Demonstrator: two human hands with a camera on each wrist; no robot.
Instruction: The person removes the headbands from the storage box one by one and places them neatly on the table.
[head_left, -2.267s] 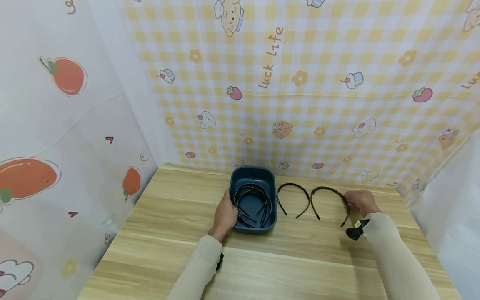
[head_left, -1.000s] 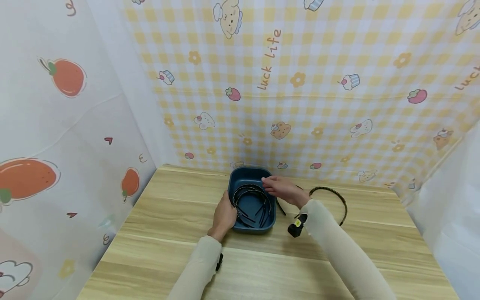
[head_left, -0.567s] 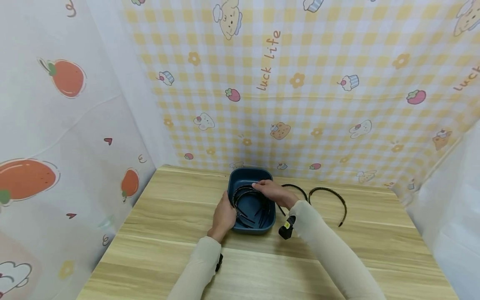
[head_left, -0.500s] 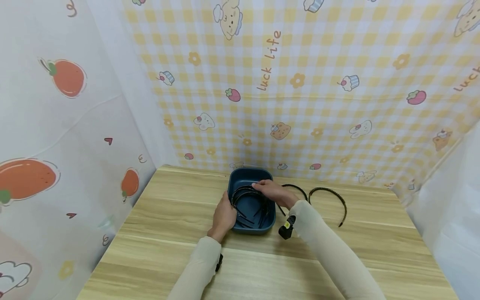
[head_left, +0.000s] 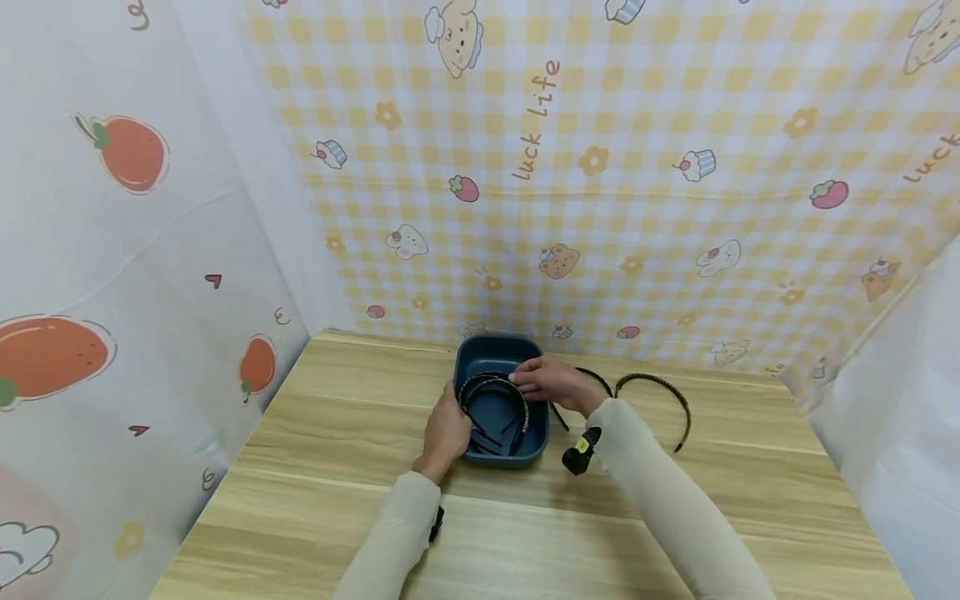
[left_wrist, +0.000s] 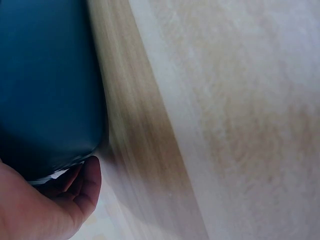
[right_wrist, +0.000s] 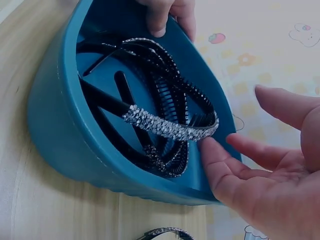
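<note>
A dark blue plastic box point(head_left: 498, 348) holds several black headbands point(head_left: 526, 408), some with silvery glitter. My left hand point(head_left: 447, 427) grips the box's left wall, its thumb over the rim and inside. In the right wrist view, my right hand point(right_wrist: 270, 170) reaches over the opposite rim. Its fingertips touch a glittery headband point(right_wrist: 170, 129) on top of the pile, while the thumb stands apart with nothing pinched. The left wrist view shows the left hand's curled fingers point(left_wrist: 89, 185) at the outside of the box point(left_wrist: 50, 75).
Two more headbands lie on the wooden table right of the box: a dark one point(head_left: 594, 373), partly hidden behind the right hand, and a patterned one point(head_left: 660, 380) farther right. A checked cloth point(head_left: 600, 250) hangs close behind the box. White sheets stand at both sides.
My right hand has come left from the patterned headband to the box and touched the headbands inside. These have shifted slightly left. The left hand keeps its place on the box.
</note>
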